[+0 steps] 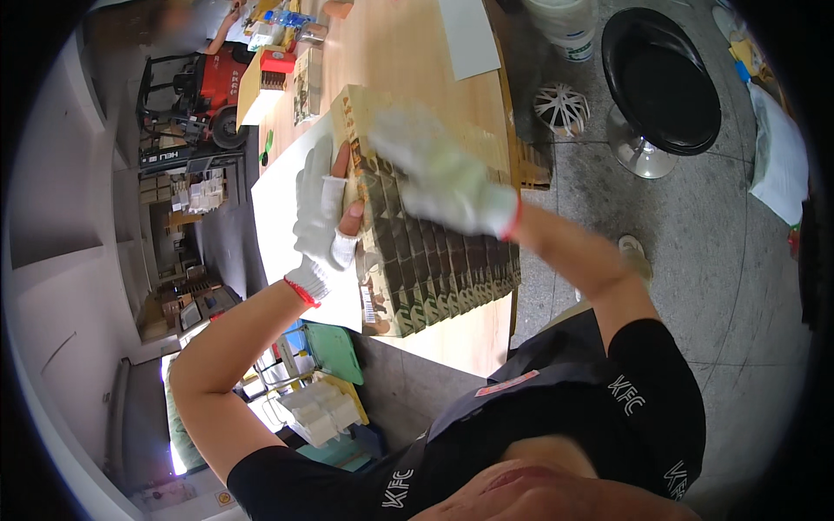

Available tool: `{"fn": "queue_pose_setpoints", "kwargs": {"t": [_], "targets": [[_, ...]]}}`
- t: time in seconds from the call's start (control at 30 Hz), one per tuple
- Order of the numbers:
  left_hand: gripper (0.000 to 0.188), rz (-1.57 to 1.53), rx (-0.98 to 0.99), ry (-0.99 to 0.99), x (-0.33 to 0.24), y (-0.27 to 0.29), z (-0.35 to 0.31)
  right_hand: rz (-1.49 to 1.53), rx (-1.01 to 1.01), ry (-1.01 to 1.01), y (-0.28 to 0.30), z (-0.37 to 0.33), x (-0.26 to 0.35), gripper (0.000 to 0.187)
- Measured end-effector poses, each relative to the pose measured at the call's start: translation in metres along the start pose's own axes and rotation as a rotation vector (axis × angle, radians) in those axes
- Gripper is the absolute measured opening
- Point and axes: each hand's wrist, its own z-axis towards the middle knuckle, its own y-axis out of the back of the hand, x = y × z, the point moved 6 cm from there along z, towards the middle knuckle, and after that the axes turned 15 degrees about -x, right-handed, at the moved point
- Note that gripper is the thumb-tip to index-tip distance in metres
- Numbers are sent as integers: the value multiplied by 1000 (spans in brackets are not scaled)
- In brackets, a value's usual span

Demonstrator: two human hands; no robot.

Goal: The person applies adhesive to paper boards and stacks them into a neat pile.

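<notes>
A row of thin camouflage-patterned boxes (pixel 439 269) in brown, green and cream is packed tightly side by side on the light wooden table. My left hand (pixel 320 208), in a white glove with a red cuff, lies along the row's left face. Its fingers are stretched out, and two bare fingertips poke from the glove and touch the end box. Over the top of the row is my right hand (pixel 439 169), gloved the same way. Motion smears its fingers, so I cannot tell whether it touches or grips a box.
Under the row's left side lies a white sheet (pixel 282 234). Farther up the table (pixel 400 43) stand an open carton (pixel 259 91) and another camouflage box (pixel 307 85). A black round stool (pixel 660 82) is at right; a red forklift (pixel 221 91) and a person (pixel 217 35) are at upper left.
</notes>
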Motion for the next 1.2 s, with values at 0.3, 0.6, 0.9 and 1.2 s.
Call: {"fn": "queue_pose_setpoints", "kwargs": {"t": [0.3,0.6,0.9,1.2], "targets": [[72,91,-73,-178,-12,4,5,-119,-274,0,7,26,11,65],[73,-134,-37,31,-1,-5,5,455,-479,456,61,-118,160,58],[74,12,-76,-39,-6,3,6,-64,-286,-365,-9,-125,-24,65],[70,-146,-71,24,-10,-6,5,466,-347,-547,21,-193,14,75]]}}
